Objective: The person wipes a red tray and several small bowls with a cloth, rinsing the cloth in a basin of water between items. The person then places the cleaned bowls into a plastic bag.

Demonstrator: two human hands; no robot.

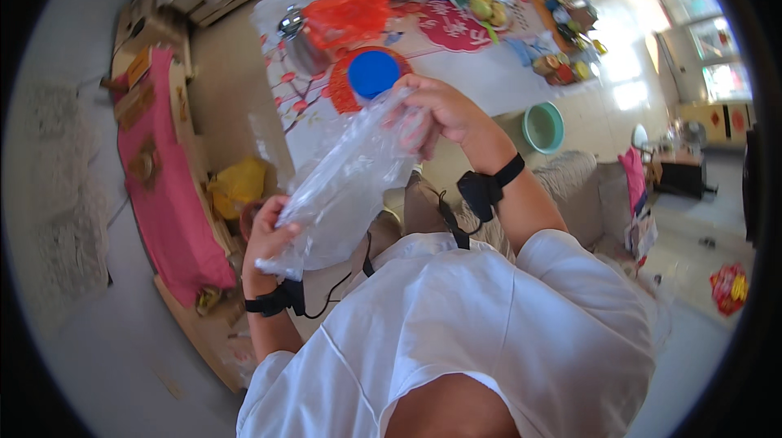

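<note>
A clear plastic bag (pixel 348 194) is stretched between my two hands in front of my body. My left hand (pixel 272 233) grips its lower left end, thumb on top. At its upper right end, my right hand (pixel 431 111) pinches the film, with some of the plastic bunched under the fingers. Just beyond the bag, a round blue lid (pixel 374 74) rests on or above a red patterned round area of the table; what lies under the lid is hidden. A shiny metal kettle or flask (pixel 302 44) stands beside a red plastic bag (pixel 348 13).
The table (pixel 489 81) has a white printed cover. Fruit (pixel 487 9), plastic bags and small jars crowd its far right. A light green basin (pixel 543 128) is on the floor to the right. At left are a yellow bag (pixel 237 186) and a bench with a pink cloth (pixel 168 194).
</note>
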